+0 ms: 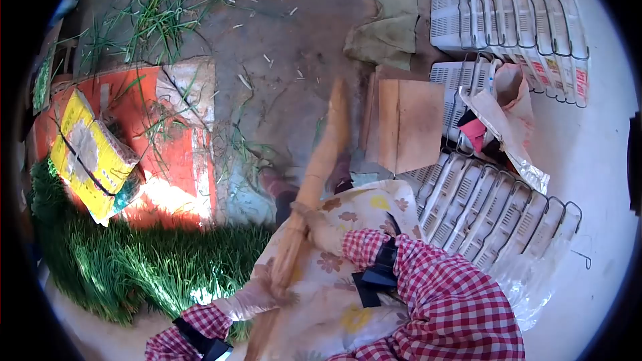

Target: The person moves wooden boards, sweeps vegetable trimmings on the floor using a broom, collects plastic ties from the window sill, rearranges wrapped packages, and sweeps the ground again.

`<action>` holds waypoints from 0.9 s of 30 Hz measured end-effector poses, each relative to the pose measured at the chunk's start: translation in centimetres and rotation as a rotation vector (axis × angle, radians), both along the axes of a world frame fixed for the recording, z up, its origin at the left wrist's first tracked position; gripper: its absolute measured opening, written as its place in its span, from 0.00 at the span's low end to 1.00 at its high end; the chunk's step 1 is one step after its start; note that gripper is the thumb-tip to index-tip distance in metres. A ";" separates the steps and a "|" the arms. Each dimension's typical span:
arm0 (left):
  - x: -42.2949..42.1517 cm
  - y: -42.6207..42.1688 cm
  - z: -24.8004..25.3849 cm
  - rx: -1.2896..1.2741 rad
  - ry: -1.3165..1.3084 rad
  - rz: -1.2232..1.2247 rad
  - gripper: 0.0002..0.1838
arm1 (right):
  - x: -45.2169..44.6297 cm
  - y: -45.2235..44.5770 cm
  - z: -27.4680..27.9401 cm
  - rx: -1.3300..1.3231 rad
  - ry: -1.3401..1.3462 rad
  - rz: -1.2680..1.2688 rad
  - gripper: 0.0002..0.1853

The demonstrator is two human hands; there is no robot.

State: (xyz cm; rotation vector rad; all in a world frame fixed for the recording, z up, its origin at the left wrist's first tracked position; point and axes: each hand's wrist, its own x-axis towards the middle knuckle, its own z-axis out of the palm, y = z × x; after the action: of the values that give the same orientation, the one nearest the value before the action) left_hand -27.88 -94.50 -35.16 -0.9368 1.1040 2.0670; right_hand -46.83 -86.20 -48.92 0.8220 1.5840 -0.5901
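Grey-brown floor point(287, 40) fills the upper middle of the view, strewn with loose green blades point(164, 17). Both hands grip one long tan piece point(316, 174), which slants across the lap with its tip pointing away over the floor. Fingers of the right hand point(321, 229) are wrapped round its middle; those of the left hand point(257, 296) are closed on it lower down, nearer the body, though blur hides how each finger sits. Checked red-and-white sleeves point(461, 294) with black straps point(384, 264) run back from the wrists, over a flower-patterned cloth point(401, 194) on the lap. Two feet point(271, 180) show just beyond the cloth, one on each side of the tan piece. On the left stands a dense mass of green stalks point(160, 261), and behind it an orange sheet point(144, 97) carries a yellow packet point(77, 117) bound with dark cord. To the right are a cardboard box point(418, 124), white slotted panels point(461, 214) with wire loops, and a pale bag point(513, 87) lying against them.
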 end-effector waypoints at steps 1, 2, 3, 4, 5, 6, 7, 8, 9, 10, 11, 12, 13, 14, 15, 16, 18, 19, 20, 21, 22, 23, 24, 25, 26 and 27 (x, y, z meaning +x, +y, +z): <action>-0.7 0.2 0.7 0.039 -0.009 -0.073 0.50 | -1.2 0.0 1.4 -0.116 -0.037 -0.258 0.25; -1.5 -0.5 2.0 0.224 -0.133 -0.112 0.49 | -1.7 1.2 0.3 -0.038 0.013 -0.328 0.25; -1.9 -0.9 2.8 0.305 -0.070 0.056 0.42 | -2.3 2.7 -0.7 -0.010 -0.027 -0.418 0.25; -1.7 -1.2 2.4 0.535 -0.195 0.139 0.38 | -3.0 3.6 -1.2 0.018 -0.063 -0.506 0.25; -1.0 -1.6 1.7 0.765 -0.322 0.226 0.35 | -3.7 4.2 -2.0 -0.012 -0.031 -0.476 0.22; -0.7 -1.9 1.2 0.991 -0.451 0.314 0.32 | -4.5 3.9 -2.5 -0.045 0.001 -0.448 0.20; -0.9 -2.3 0.8 1.262 -0.490 0.570 0.25 | -5.0 3.4 -3.2 -0.079 0.032 -0.421 0.17; -1.2 -3.1 0.3 1.044 -0.358 0.526 0.21 | -4.8 2.6 -4.0 -0.105 0.018 -0.394 0.19; -2.1 -4.7 -0.3 0.927 -0.355 0.482 0.20 | -4.0 1.1 -4.4 -0.130 0.004 -0.369 0.21; -3.6 -6.7 -1.0 0.813 -0.348 0.438 0.19 | -3.2 -0.5 -5.0 -0.153 -0.007 -0.343 0.22; -4.6 -9.8 -0.8 0.864 -0.446 0.583 0.16 | -2.9 -1.2 -8.3 -0.238 0.004 -0.341 0.22; -5.1 -13.2 0.3 0.914 -0.546 0.722 0.13 | -2.3 -2.2 -11.7 -0.318 0.017 -0.344 0.21; -5.8 -16.1 1.7 0.825 -0.518 0.661 0.11 | -0.5 -6.5 -13.4 -0.293 -0.027 -0.330 0.19; -6.3 -18.1 3.5 0.741 -0.484 0.609 0.10 | -0.4 -10.3 -14.5 -0.266 -0.071 -0.305 0.18; -6.3 -19.3 5.8 0.572 -0.475 0.623 0.10 | -1.7 -15.5 -7.6 -0.359 -0.058 -0.368 0.15; -6.3 -20.4 7.9 0.396 -0.466 0.634 0.10 | 0.1 -18.4 -9.9 -0.502 -0.199 -0.496 0.12; -6.5 -21.2 11.7 0.196 -0.542 0.620 0.13 | 1.1 -25.2 -4.5 -0.675 -0.150 -0.381 0.12; -6.5 -20.9 13.7 0.103 -0.562 0.581 0.15 | 0.4 -27.1 1.2 -0.784 -0.260 -0.408 0.13; -5.7 -19.9 15.0 -0.002 -0.548 0.565 0.17 | 0.8 -27.9 3.6 -0.884 -0.209 -0.369 0.14; -4.5 -19.4 16.4 -0.018 -0.550 0.540 0.17 | 1.2 -28.4 5.9 -0.800 -0.122 -0.214 0.18; -3.2 -19.3 17.3 -0.041 -0.543 0.514 0.18 | 1.7 -27.8 6.9 -0.823 -0.108 -0.192 0.20; -2.0 -19.0 18.0 -0.012 -0.553 0.534 0.19 | 2.4 -26.7 7.7 -0.746 -0.108 -0.216 0.20; -1.0 -18.8 18.4 0.016 -0.557 0.567 0.21 | 3.0 -25.4 8.3 -0.674 -0.110 -0.227 0.20; -0.3 -18.9 18.4 -0.008 -0.588 0.426 0.22 | 3.8 -23.2 7.8 -0.622 -0.146 -0.296 0.21; -0.3 -18.7 18.1 0.086 -0.609 0.385 0.20 | 4.6 -20.3 6.7 -0.568 -0.185 -0.364 0.21; -0.6 -18.4 17.3 0.178 -0.626 0.349 0.17 | 5.0 -17.8 6.2 -0.503 -0.168 -0.440 0.21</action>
State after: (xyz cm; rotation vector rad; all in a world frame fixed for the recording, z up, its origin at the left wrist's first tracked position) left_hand -28.47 -112.90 -17.90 -1.6206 0.4419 1.8704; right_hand -41.87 -103.98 -42.77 0.8069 1.0319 -1.1487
